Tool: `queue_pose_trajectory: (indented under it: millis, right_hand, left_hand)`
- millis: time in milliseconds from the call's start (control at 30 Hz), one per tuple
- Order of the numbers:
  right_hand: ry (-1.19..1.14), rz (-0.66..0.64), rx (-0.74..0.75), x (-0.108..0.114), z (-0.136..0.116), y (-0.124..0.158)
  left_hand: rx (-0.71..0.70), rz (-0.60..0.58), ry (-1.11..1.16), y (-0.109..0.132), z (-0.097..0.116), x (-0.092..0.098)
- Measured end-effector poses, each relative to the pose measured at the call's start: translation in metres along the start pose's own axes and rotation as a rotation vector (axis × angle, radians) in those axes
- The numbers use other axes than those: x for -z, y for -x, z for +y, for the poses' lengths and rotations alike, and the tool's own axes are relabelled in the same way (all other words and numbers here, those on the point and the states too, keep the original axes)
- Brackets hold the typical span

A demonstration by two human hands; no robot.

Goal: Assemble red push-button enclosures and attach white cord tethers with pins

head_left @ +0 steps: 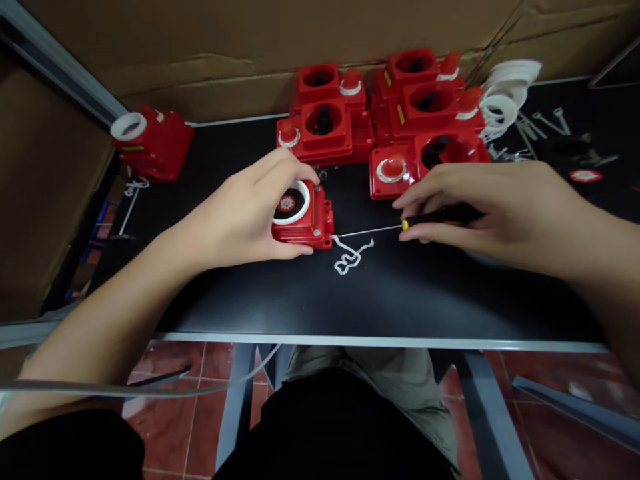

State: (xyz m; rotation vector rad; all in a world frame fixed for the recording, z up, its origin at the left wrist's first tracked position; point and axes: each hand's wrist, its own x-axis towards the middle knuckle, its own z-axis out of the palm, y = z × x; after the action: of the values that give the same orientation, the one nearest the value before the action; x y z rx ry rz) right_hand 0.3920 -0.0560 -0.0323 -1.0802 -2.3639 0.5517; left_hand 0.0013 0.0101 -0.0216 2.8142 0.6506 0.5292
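My left hand (pixel 255 207) is closed around a red box-shaped housing (pixel 320 210) with a white ring (pixel 304 208) around its dark round face. The housing rests on the black tabletop. In my right hand (pixel 480 213) is a screwdriver (pixel 440 217) with a black and yellow handle, lying nearly flat. Its thin shaft points left, and the tip meets the housing's lower right corner, beside a white cord (pixel 350 257). That cord hangs from the corner and lies in loose loops on the table.
Several more red housings (pixel 340 137) stand along the back, and another housing (pixel 170 143) sits at the left. White rings (pixel 505 93) are stacked at the back right, near loose metal rods (pixel 547 123) and a red oval label (pixel 586 176). The table's front edge (pixel 380 343) is nearest me.
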Motion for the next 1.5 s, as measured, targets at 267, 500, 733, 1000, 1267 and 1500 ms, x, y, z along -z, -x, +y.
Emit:
queue_pose_trajectory:
  millis: [267,500,733,1000,1267,1500]
  right_hand:
    - [0.001,0.059,0.064,0.000,-0.007,-0.004]
    - [-0.076,0.054,0.112,0.006,-0.010,-0.002]
    - [-0.140,0.143,0.001,0.015,-0.012,-0.001]
    - [0.001,0.269,-0.093,0.012,-0.012,-0.001]
    - [-0.019,0.126,-0.056,0.031,0.014,0.010]
    - [-0.245,0.027,-0.159,0.043,0.005,0.009]
  left_hand:
    - [0.010,0.052,-0.034,0.000,0.002,-0.001]
    - [0.020,0.083,-0.037,-0.001,-0.002,-0.002]
    - [0.007,0.118,-0.032,-0.002,-0.004,-0.005]
    - [0.008,0.143,-0.027,-0.001,-0.008,-0.008]
    - [0.030,0.135,-0.004,-0.002,-0.010,-0.005]
    - [0.053,0.149,-0.035,-0.002,-0.012,-0.005]
